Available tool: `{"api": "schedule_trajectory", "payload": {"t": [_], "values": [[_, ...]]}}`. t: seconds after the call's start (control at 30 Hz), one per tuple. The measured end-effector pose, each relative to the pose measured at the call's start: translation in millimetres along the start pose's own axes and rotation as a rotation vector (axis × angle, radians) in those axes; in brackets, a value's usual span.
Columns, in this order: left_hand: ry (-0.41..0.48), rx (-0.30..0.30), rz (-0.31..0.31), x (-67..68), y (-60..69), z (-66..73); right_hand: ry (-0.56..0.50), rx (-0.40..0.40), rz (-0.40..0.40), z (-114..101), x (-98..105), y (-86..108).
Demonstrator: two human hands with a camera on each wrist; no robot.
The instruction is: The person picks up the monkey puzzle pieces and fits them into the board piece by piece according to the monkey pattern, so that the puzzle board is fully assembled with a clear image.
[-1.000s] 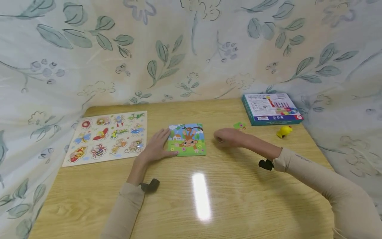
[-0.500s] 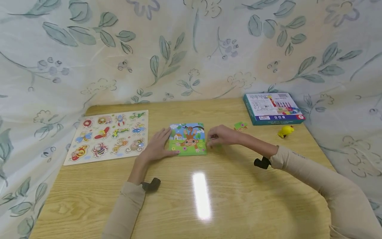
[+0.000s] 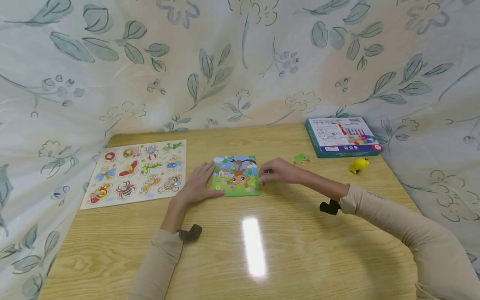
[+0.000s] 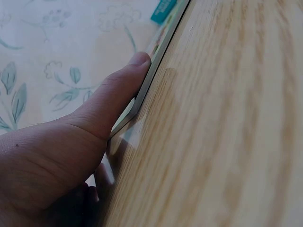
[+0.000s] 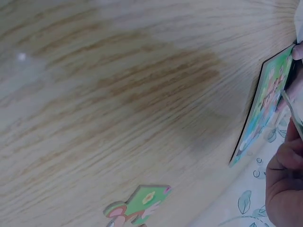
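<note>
A square monkey jigsaw puzzle (image 3: 236,176) lies flat on the wooden table in the head view. My left hand (image 3: 196,183) rests at its left side, fingers straight along the edge. In the left wrist view, the thumb (image 4: 111,97) lies on the puzzle's border. Just off the puzzle's right edge, my right hand (image 3: 281,171) pinches a thin green puzzle piece (image 3: 271,183), mostly hidden by the fingers. The right wrist view shows that piece (image 5: 292,109) edge-on and tilted. Another green puzzle piece (image 3: 301,158) with a flower lies on the table behind the right hand.
At the left is a wooden board (image 3: 136,173) with several insect pictures. A teal-edged box (image 3: 343,136) lies at the back right, a small yellow chick toy (image 3: 358,165) in front of it. Floral fabric (image 3: 240,62) hangs behind the table (image 3: 225,250).
The right hand has moved left to the puzzle's right edge and now tilts its piece so that some green shows. The left hand stays on the puzzle.
</note>
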State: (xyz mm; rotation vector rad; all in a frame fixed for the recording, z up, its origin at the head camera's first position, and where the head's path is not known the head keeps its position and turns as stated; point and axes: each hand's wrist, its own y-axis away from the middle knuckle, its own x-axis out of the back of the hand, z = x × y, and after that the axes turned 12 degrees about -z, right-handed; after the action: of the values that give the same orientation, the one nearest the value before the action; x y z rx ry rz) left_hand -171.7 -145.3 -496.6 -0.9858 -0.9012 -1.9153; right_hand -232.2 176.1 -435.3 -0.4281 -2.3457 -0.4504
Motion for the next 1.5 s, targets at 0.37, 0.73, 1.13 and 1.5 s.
{"api": "schedule_trajectory", "payload": {"t": [0.37, 0.73, 1.13, 1.5], "values": [[-0.026, -0.009, 0.013, -9.4, 2.5, -2.8, 0.018, -0.07, 0.057, 2.6, -9.8, 1.7], [0.019, 0.005, 0.014, -10.3, 9.5, -0.7, -0.044, -0.048, 0.068, -1.3, -21.4, 2.8], [0.009, 0.0, 0.019, -6.4, 6.1, -3.1, 0.031, -0.011, 0.15, -11.2, -20.9, -4.3], [-0.015, -0.019, 0.015, -1.0, -0.8, -2.1, 0.067, 0.03, 0.203, -12.5, -18.5, -14.5]]}}
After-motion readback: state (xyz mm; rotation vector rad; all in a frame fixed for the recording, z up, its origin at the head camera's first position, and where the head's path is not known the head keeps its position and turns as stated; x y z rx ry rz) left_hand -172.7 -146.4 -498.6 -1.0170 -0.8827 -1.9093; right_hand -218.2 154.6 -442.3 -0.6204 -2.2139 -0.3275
